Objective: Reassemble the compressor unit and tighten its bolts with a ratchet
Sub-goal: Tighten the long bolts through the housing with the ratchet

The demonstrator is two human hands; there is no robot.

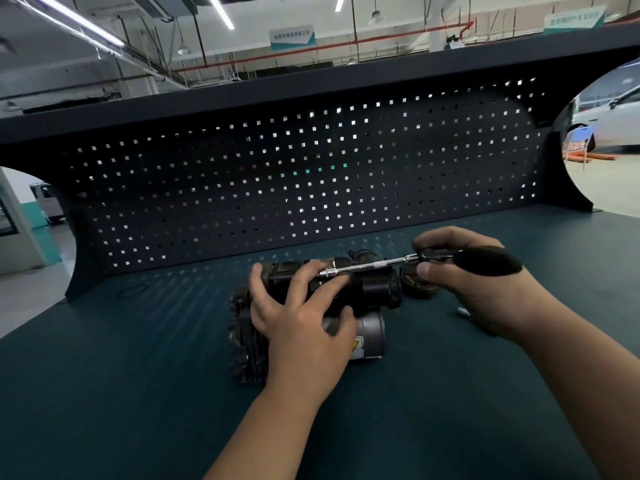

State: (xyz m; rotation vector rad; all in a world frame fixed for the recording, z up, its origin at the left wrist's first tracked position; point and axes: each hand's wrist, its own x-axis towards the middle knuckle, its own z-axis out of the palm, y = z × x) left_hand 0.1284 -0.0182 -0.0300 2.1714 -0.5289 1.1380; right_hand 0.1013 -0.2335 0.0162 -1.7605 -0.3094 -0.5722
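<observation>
Head view — ratchet [367, 266] tip between left fingers [304, 279] — on compressor [377, 289].

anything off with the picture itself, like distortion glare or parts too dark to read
Head view: the wide lens bows the shelf and pegboard into curves; light through the pegboard holes dots the bench mat; the compressor unit is dark with little detail; the ratchet shaft glints; the ceiling strip lights are blown out.
</observation>
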